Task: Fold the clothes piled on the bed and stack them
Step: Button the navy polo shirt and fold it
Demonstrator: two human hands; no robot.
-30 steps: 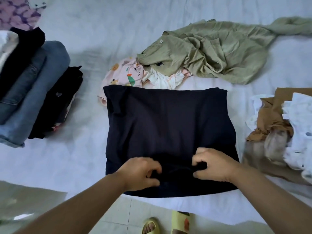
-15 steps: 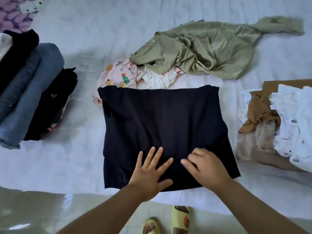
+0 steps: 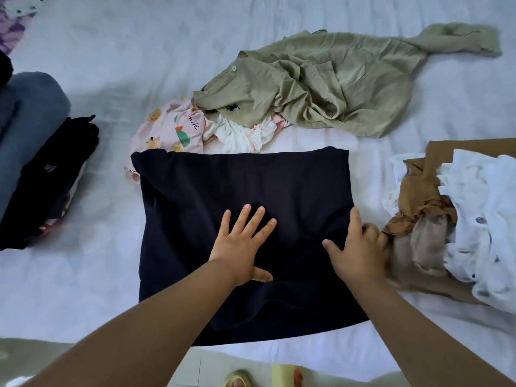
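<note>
— Where's the navy garment (image 3: 245, 185)?
— Flat on the white bed (image 3: 83, 289), just below the olive shirt (image 3: 321, 88).
— And the hands?
— Left hand (image 3: 243, 250) presses it, fingers spread. Right hand (image 3: 357, 247) grips its right edge, I think; blurred.

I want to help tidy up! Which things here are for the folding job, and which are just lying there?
For the job:
dark navy garment, under both hands
green shirt, unfolded
pink printed clothes
brown and white heap
folded stack

Just there:
purple patterned cloth
yellow slippers on the floor
</note>
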